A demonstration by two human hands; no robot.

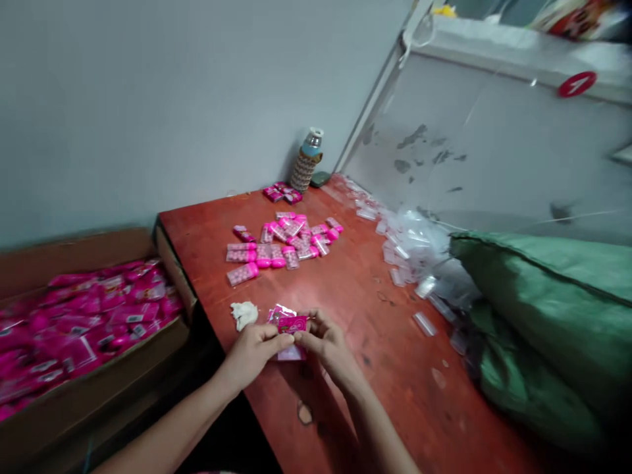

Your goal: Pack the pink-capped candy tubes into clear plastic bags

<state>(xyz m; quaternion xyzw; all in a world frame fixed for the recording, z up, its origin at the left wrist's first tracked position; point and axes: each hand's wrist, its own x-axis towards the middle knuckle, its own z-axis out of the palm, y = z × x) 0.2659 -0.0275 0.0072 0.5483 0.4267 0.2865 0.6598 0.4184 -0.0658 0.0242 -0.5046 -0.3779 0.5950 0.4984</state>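
Over the near left part of the red table [375, 375], my left hand [253, 350] and my right hand [332, 343] pinch a small printed pink packet [292, 324] between thumbs and fingers. Shiny silvery-pink wrapping shows behind it, and a paler pink part hangs below; whether these are one piece I cannot tell. Beside my left hand lies a crumpled whitish lump [243, 315]. Farther back, several small clear bottles [291, 255] with pink caps and pink beads lie in a loose group, with a dark pink packet [243, 233] at their left.
Left of the table, a cardboard box [178, 280] holds many pink packets [108, 303]. A flask in a woven sleeve [303, 171] stands at the back near several pink packs [282, 192]. Clear empty tubes [423, 324] and a big green sack [548, 316] occupy the right.
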